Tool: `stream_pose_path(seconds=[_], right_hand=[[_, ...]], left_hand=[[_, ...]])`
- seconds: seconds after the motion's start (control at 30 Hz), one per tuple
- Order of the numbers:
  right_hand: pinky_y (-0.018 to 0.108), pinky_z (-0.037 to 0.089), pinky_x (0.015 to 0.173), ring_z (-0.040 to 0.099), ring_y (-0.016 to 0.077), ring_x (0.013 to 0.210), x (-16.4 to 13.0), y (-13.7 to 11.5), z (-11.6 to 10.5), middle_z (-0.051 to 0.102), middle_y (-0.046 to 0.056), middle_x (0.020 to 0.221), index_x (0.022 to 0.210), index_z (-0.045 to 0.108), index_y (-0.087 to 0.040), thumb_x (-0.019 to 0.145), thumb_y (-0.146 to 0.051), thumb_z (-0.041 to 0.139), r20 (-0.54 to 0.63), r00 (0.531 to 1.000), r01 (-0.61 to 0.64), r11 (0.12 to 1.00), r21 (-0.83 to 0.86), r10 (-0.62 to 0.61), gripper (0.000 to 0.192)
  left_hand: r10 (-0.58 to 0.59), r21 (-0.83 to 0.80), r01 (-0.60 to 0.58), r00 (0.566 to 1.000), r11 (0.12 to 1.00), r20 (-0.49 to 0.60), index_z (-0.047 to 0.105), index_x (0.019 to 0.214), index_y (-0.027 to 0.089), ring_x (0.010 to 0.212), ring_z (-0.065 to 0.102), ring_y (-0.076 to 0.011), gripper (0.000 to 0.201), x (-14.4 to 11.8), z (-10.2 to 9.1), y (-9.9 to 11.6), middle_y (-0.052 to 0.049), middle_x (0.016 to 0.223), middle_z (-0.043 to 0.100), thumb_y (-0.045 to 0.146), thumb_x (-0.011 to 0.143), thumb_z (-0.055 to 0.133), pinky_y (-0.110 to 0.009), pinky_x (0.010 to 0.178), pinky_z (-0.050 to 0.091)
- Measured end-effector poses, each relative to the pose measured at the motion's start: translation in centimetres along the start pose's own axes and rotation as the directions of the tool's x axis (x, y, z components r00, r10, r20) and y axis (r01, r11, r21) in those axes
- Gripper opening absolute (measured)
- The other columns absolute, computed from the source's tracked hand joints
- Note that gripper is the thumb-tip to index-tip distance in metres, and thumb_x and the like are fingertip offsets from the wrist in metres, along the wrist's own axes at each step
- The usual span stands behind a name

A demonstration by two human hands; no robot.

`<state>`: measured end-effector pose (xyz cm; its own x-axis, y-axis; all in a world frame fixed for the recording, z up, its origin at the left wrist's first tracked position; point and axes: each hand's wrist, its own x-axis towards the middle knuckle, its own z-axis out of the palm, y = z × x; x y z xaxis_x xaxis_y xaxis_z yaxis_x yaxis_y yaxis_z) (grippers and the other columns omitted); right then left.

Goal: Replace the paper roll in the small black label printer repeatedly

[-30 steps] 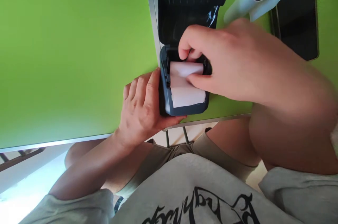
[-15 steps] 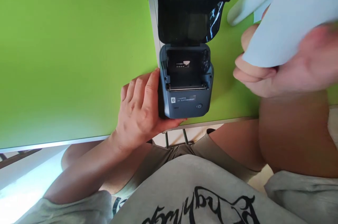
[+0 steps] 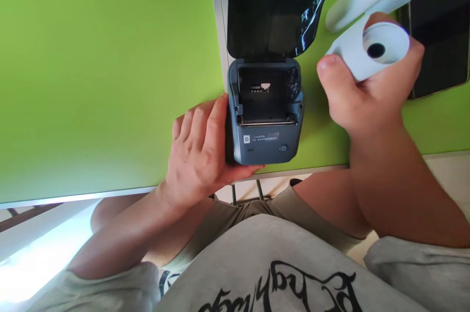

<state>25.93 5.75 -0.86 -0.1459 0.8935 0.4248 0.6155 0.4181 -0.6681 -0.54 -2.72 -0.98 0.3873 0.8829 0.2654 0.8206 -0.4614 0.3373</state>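
Observation:
A small blue-grey label printer [image 3: 266, 145] lies at the table's front edge, its black lid [image 3: 271, 23] swung back and its paper bay exposed. My left hand [image 3: 201, 143] grips the printer's left side, with the thumb along its front end. To the right of the printer, my right hand [image 3: 374, 91] is closed around a white paper roll [image 3: 347, 52]. One end of this roll faces up and shows a dark core opening. The fingers behind the roll are mostly hidden.
Another white paper roll [image 3: 352, 1] with a black core lies on the green table [image 3: 110, 67] at the upper right. Beside it is a dark flat-screened device [image 3: 440, 33]. A metal strip [image 3: 219, 13] runs across the table behind the printer.
My right hand has turned the paper roll, so its end now faces me instead of a loose sheet side. The left hand keeps its hold on the printer.

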Motion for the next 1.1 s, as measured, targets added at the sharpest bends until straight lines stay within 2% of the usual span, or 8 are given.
stream_pose_path(seconds=[0.1, 0.2, 0.37, 0.5, 0.63, 0.8, 0.93, 1.1], right_hand=[[0.027, 0.046, 0.080, 0.057, 0.0091, 0.084, 0.0, 0.5, -0.1, 0.060, 0.000, 0.087, 0.091, 0.060, -0.018, 0.091, -0.055, 0.064, -0.034, 0.999, 0.023, 0.993, -0.112, -0.027, 0.037], [0.030, 0.049, 0.087, 0.063, 0.0127, 0.094, 0.1, 0.5, -0.3, 0.064, 0.001, 0.097, 0.099, 0.062, -0.020, 0.090, -0.051, 0.066, 0.004, 1.000, 0.023, 0.984, -0.175, -0.023, 0.032], [0.032, 0.048, 0.081, 0.061, 0.0134, 0.085, 0.5, 0.0, -0.3, 0.065, 0.001, 0.092, 0.099, 0.062, -0.019, 0.079, -0.038, 0.075, -0.001, 0.994, 0.108, 0.991, -0.074, -0.109, 0.030], [0.032, 0.046, 0.080, 0.061, 0.0133, 0.087, 0.9, 0.0, -0.1, 0.060, 0.000, 0.094, 0.110, 0.059, -0.021, 0.080, -0.037, 0.073, 0.036, 0.994, 0.101, 0.994, 0.051, -0.102, 0.037], [0.032, 0.047, 0.079, 0.061, 0.0129, 0.090, 0.9, 0.5, 0.0, 0.062, 0.003, 0.101, 0.121, 0.064, -0.023, 0.083, -0.038, 0.070, -0.020, 0.979, 0.205, 0.970, 0.134, -0.204, 0.041], [0.041, 0.055, 0.098, 0.068, 0.0194, 0.104, 0.4, 0.3, -0.3, 0.067, 0.007, 0.116, 0.130, 0.065, -0.023, 0.089, -0.037, 0.065, 0.088, 0.976, 0.199, 0.980, 0.008, -0.199, 0.044], [0.041, 0.055, 0.096, 0.066, 0.0198, 0.103, 0.4, -0.3, -0.6, 0.067, 0.007, 0.109, 0.126, 0.067, -0.022, 0.091, -0.041, 0.062, 0.117, 0.979, 0.177, 0.983, -0.052, -0.170, 0.040], [0.039, 0.053, 0.089, 0.064, 0.0198, 0.098, 0.5, -0.4, -0.5, 0.060, 0.008, 0.095, 0.121, 0.073, -0.022, 0.093, -0.047, 0.056, 0.098, 0.973, 0.224, 0.954, -0.201, -0.208, 0.041]], left_hand=[[0.003, 0.001, -0.003, 1.000, 1.000, 0.005, 0.029, 0.158, 0.015, 0.105, 0.066, -0.0354, 0.118, 0.1, -0.1, 0.0, -0.019, 0.123, 0.067, 0.098, 0.076, 0.043, -0.044, 0.087, 0.046], [-0.001, 0.017, 0.001, 1.000, 1.000, 0.019, 0.027, 0.158, 0.016, 0.105, 0.066, -0.0357, 0.116, 0.1, -0.2, 0.2, -0.019, 0.124, 0.067, 0.097, 0.078, 0.042, -0.045, 0.087, 0.045], [-0.025, 0.034, 0.023, 0.998, 0.999, 0.051, 0.024, 0.159, 0.019, 0.105, 0.065, -0.0354, 0.112, 0.3, -0.4, 0.3, -0.018, 0.124, 0.066, 0.095, 0.079, 0.042, -0.045, 0.088, 0.045], [-0.013, 0.019, 0.012, 0.999, 1.000, 0.046, 0.024, 0.157, 0.018, 0.104, 0.065, -0.0351, 0.113, 0.3, -0.3, 0.1, -0.018, 0.123, 0.066, 0.096, 0.079, 0.041, -0.043, 0.089, 0.044], [-0.017, 0.001, 0.017, 0.999, 1.000, 0.037, 0.028, 0.157, 0.016, 0.104, 0.065, -0.0345, 0.110, 0.2, -0.3, 0.1, -0.018, 0.124, 0.066, 0.095, 0.081, 0.039, -0.042, 0.089, 0.043], [-0.004, 0.039, 0.002, 0.999, 0.999, 0.040, 0.031, 0.154, 0.012, 0.102, 0.065, -0.0346, 0.111, 0.3, -0.4, 0.2, -0.020, 0.122, 0.067, 0.096, 0.081, 0.035, -0.043, 0.088, 0.045], [0.001, 0.041, -0.002, 1.000, 0.999, 0.023, 0.032, 0.154, 0.013, 0.101, 0.066, -0.0340, 0.112, 0.3, -0.2, 0.1, -0.019, 0.121, 0.067, 0.097, 0.080, 0.037, -0.043, 0.088, 0.046], [-0.012, 0.030, 0.012, 1.000, 0.999, 0.013, 0.033, 0.155, 0.015, 0.102, 0.066, -0.0336, 0.109, 0.2, -0.1, 0.1, -0.018, 0.121, 0.068, 0.095, 0.081, 0.041, -0.042, 0.088, 0.046]])
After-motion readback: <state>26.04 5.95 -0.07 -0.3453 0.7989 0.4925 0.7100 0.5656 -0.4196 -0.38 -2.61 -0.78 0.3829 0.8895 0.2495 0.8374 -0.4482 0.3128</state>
